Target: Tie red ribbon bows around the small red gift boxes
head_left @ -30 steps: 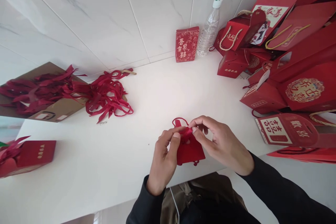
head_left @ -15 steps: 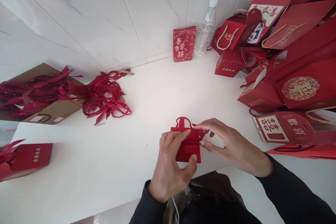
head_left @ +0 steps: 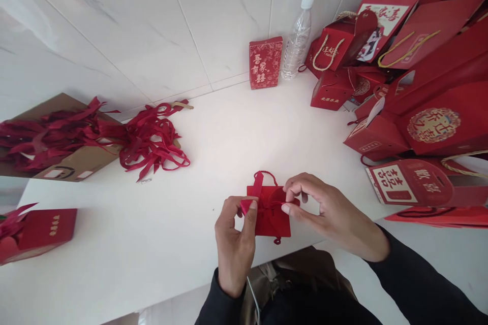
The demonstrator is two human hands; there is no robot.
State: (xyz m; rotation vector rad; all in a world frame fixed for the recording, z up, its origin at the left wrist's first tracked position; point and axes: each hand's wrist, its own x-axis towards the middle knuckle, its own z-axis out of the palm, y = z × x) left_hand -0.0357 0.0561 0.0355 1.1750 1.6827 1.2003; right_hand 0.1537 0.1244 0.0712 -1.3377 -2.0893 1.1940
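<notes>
A small red box (head_left: pixel 272 223) with cord handles stands near the table's front edge. Red ribbon (head_left: pixel 257 185) crosses its top, gathered at the middle. My left hand (head_left: pixel 237 236) is at the box's left side, thumb and fingers pinching a loop of the ribbon. On the right side, my right hand (head_left: pixel 328 208) pinches another part of the ribbon between thumb and forefinger. One cord loop lies beyond the box and a bit of cord hangs at its near side.
Piled red ribbons (head_left: pixel 154 142) lie beside a cardboard box (head_left: pixel 86 160) full of ribbon. At the left edge is a red box (head_left: pixel 57 228). By the wall stand a red packet (head_left: pixel 266 63) and a plastic bottle (head_left: pixel 296 43). Many red gift boxes (head_left: pixel 430 124) crowd the right.
My left hand has moved left off the box top and now pinches the ribbon. My right hand has closed on the ribbon. More of the box top and its near cord show.
</notes>
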